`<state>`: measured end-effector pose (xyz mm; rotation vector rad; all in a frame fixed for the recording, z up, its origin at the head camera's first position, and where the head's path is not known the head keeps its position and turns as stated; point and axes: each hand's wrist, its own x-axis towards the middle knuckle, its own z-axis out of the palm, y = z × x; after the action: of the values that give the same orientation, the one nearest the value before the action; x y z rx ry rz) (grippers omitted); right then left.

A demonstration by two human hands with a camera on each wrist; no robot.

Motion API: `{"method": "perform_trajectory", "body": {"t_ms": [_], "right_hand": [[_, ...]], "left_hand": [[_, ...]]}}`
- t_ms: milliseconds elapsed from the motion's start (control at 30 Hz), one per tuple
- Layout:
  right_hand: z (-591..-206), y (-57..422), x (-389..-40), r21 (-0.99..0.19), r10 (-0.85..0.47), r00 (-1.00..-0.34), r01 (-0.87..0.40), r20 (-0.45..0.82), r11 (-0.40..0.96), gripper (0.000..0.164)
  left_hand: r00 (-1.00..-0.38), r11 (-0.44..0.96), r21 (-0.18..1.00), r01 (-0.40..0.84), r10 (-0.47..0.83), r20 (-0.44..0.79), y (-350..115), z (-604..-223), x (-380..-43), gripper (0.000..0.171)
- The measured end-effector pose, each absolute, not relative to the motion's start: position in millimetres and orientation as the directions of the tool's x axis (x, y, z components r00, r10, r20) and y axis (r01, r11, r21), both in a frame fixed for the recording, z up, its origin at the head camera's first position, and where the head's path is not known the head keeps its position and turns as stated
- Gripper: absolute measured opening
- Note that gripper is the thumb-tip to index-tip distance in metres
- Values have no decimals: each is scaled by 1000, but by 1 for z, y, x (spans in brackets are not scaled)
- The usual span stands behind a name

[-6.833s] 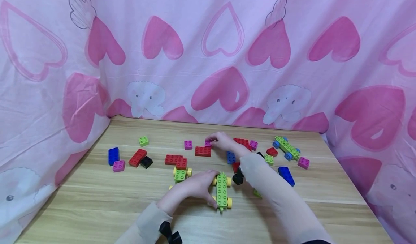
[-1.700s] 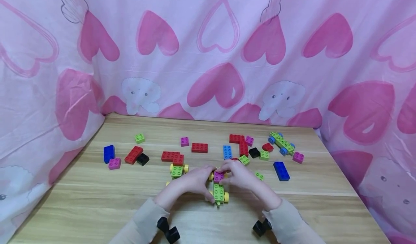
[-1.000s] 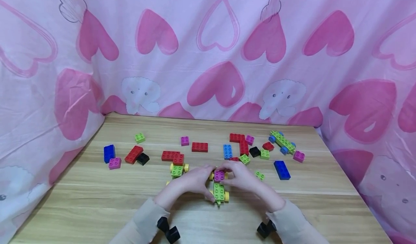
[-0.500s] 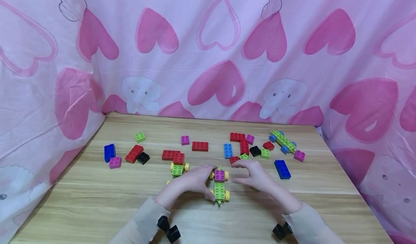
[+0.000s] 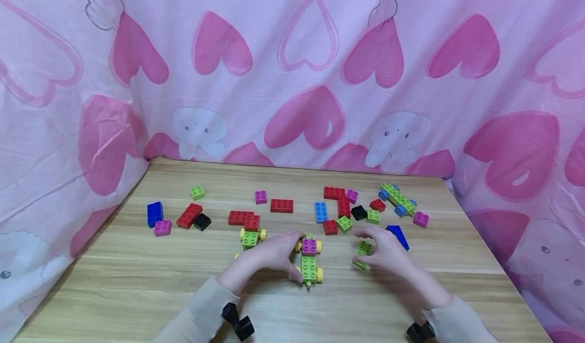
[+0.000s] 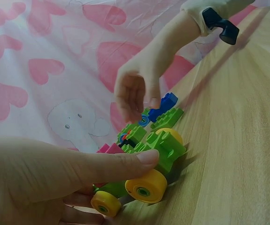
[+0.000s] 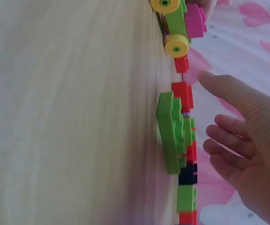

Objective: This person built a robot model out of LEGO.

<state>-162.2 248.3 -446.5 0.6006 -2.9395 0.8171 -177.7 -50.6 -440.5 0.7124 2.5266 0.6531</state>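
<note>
My left hand [image 5: 267, 256] grips a green toy car base [image 5: 309, 271] with yellow wheels from its left side. In the left wrist view the thumb lies along the base above a yellow wheel [image 6: 146, 186]. A magenta two-by-two brick [image 5: 309, 246] sits on the studs at the base's far end. To the right, my right hand [image 5: 388, 251] hovers with thumb and fingers apart over a long green brick [image 5: 364, 247]. The right wrist view shows that green brick [image 7: 168, 133] on the table, with a gap between it and the fingers.
Another green base with yellow wheels [image 5: 250, 239] stands left, partly behind my left hand. Red, magenta, green, black and blue bricks lie scattered across the back, including a red brick [image 5: 282, 206]. A green base with blue wheels [image 5: 398, 199] is back right, near a blue brick [image 5: 397, 235].
My right hand took a magenta brick from the back and set it on the car base's far end. It then let go and moved right, over the green brick. The left hand stayed on the base.
</note>
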Motion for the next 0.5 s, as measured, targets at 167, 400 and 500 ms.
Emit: {"method": "perform_trajectory", "body": {"t_ms": [167,400,500], "right_hand": [[-454,260,-162,-468,-345,-931,-357,115,808,69],[-459,267,-164,-475,-347,-936,-332,58,815,80],[-460,267,-164,-469,-352,-935,-333,48,818,82]], "left_hand": [[-774,757,545,361,569,-277,-50,-440,-178,107],[-773,756,546,360,569,-279,-50,-441,-178,107],[-773,755,546,362,571,-277,-51,-441,-178,107]]}}
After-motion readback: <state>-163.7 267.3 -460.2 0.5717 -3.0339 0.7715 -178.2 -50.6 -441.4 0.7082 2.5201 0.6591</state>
